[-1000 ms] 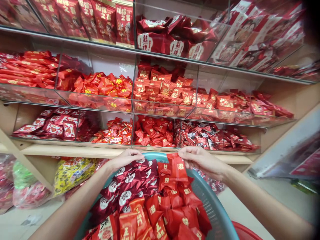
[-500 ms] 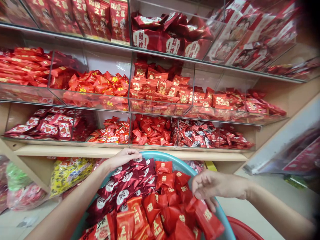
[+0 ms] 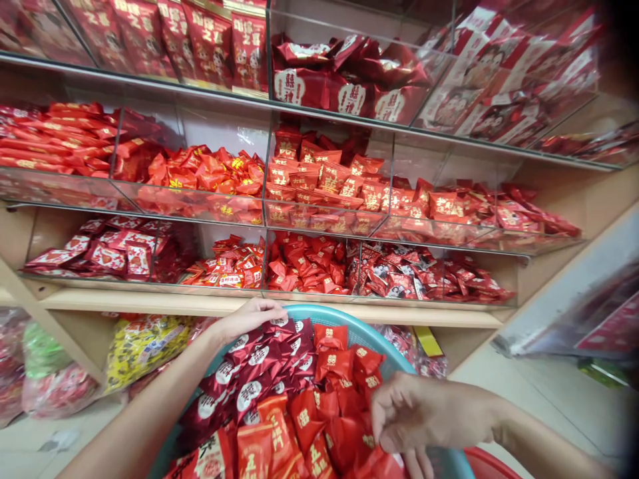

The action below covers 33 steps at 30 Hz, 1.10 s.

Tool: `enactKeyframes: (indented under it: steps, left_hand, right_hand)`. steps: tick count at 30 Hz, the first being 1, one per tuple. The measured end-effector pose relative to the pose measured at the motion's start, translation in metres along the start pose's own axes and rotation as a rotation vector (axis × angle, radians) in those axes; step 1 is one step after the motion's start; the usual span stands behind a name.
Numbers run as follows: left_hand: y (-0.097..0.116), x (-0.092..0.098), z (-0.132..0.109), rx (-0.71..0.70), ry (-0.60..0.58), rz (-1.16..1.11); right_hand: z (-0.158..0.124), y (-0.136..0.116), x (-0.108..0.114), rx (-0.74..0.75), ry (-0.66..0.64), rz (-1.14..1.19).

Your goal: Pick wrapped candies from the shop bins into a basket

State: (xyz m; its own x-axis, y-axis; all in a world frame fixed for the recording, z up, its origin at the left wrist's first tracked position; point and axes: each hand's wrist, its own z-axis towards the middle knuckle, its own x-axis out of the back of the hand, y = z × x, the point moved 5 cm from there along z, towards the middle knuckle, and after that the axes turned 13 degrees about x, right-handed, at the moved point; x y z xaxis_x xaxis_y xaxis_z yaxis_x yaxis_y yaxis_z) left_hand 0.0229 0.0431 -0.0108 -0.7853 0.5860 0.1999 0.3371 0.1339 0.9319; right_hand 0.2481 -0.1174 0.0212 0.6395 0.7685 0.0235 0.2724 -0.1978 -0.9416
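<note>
A teal plastic basket [image 3: 349, 319] full of wrapped packets is before me. My left hand [image 3: 254, 318] has its fingers closed over the far rim, beside dark maroon packets [image 3: 259, 356] with white round labels. My right hand [image 3: 414, 416] is over the basket's right side, fingers curled down. A red packet [image 3: 379, 464] is at its fingertips, mostly cut off by the bottom edge of the picture. Smaller red packets [image 3: 333, 362] with gold characters fill the right half. Orange-red packets [image 3: 254, 451] lie at the near middle, with a black-and-red packet [image 3: 207, 459] at the left.
Behind the basket stands a wooden shelf [image 3: 150, 303] with clear-fronted compartments of red packets [image 3: 319, 179]. Below it are a yellow bag [image 3: 147, 349] and clear bags [image 3: 54, 392] on the tiled floor. A red basket rim [image 3: 492, 462] shows at lower right.
My right hand has moved down and slightly left, and the red packet at its fingertips has moved down with it. The left hand stays on the rim. The view has shifted slightly.
</note>
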Motion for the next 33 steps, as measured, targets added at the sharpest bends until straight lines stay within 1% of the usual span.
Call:
enactKeyframes:
  steps: [2,5,9,11,13,15,17,19,21,23,25,27,30,33]
  left_hand:
    - [0.000,0.000,0.001,-0.012,0.000,0.012]
    - [-0.001,0.001,0.002,-0.022,-0.005,0.025]
    - [0.001,0.002,0.002,-0.042,-0.013,0.025]
    - [0.000,0.002,0.003,-0.038,-0.011,0.019]
    - [-0.001,0.002,0.003,-0.026,-0.008,0.007]
    - [-0.002,0.002,0.003,-0.011,-0.006,-0.009]
    - [-0.003,0.002,0.002,0.002,-0.005,-0.030]
    - [-0.002,0.001,0.001,0.008,-0.012,-0.044]
    - [-0.001,0.000,0.000,0.000,-0.019,-0.043]
    - [0.000,0.000,0.000,-0.015,-0.019,-0.027]
    - [-0.001,0.001,0.000,-0.032,-0.004,-0.004]
    - [-0.001,0.002,0.001,-0.046,0.017,0.020]
    - [-0.002,0.004,0.002,-0.052,0.034,0.041]
    - [0.000,0.003,0.001,-0.056,0.023,0.042]
  right_hand:
    - [-0.003,0.003,-0.004,-0.058,-0.010,-0.006]
    - [-0.007,0.007,-0.006,-0.092,0.013,-0.089]
    - [-0.011,0.006,0.000,-0.118,0.036,-0.228]
    - [-0.011,-0.003,0.010,-0.130,0.069,-0.335]
    - [-0.003,-0.022,0.022,-0.093,0.109,-0.478]
    - [0.014,-0.049,0.034,0.005,0.154,-0.639]
    - [0.041,-0.076,0.046,0.103,0.243,-0.814]
    - [0.074,-0.101,0.056,0.198,0.384,-1.060]
    - [0.109,-0.117,0.064,0.201,0.553,-1.253]
    - [0.142,-0.125,0.069,0.151,0.721,-1.397]
    - [0.170,-0.126,0.069,0.140,0.791,-1.416]
    - [0.191,-0.124,0.069,0.136,0.824,-1.407]
    - [0.206,-0.119,0.071,0.131,0.860,-1.380]
    - [0.205,-0.117,0.078,0.142,0.898,-1.345]
